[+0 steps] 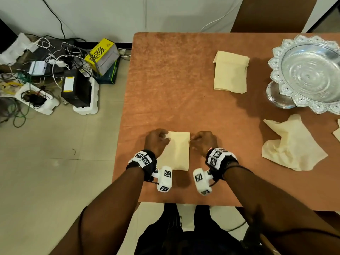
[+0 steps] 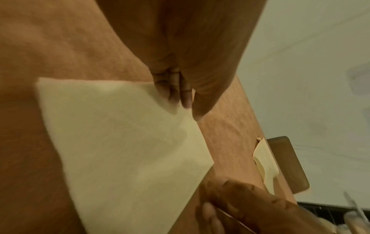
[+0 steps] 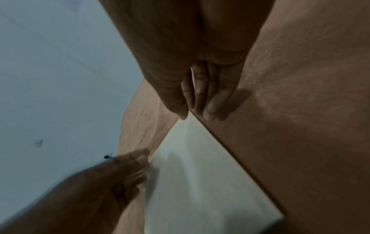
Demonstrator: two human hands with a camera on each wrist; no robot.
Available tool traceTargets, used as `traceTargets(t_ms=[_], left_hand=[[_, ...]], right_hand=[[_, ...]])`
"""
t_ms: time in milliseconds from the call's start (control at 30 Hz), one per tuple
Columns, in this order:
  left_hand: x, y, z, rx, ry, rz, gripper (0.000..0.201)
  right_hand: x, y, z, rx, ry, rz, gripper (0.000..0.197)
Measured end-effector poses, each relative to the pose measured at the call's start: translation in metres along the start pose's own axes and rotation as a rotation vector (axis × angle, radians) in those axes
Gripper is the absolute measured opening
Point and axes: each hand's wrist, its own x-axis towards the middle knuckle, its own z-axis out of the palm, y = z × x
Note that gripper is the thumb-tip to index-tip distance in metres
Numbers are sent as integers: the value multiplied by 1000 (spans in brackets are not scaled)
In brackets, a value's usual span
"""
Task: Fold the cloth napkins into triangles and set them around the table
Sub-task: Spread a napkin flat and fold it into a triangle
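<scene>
Napkin (image 1: pixel 179 150), cream cloth folded into a flat rectangle, lies on the rough orange-brown table (image 1: pixel 165 80) between my hands. My left hand (image 1: pixel 156 141) pinches its far corner at nine o'clock; my right hand (image 1: pixel 205 141) pinches the edge at three. Another folded napkin (image 1: pixel 230 72) rests toward one o'clock, near an embossed silver tray (image 1: pixel 311 70).

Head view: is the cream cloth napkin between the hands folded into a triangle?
No, the cream cloth napkin lies as a flat rectangle.
</scene>
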Motion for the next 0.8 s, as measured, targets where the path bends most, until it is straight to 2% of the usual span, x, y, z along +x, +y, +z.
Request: traceTargets(t_ms=[67,167,233,367,567,700,800], left_hand=[[15,5,-1,175,42,129,32],[33,9,-2,492,8,247,37],[37,11,-5,624,-50,242,35],[39,10,-8,708,-86,217,30],[35,9,-14,664,-114,147,18],[29,2,-21,443,-226,33,14],[20,3,-23,305,-297,-54,23]], right_hand=[[-11,9,8,-128,-38,-5,14],[-22,16,18,-219,-76,41,22],[-25,17,23,-205,-60,79,27],[-27,13,29,-136,-102,105,26],[-21,5,19,-39,-171,208,29],[-12,3,1,13,-132,212,24],[-5,-1,-12,83,-128,225,17]])
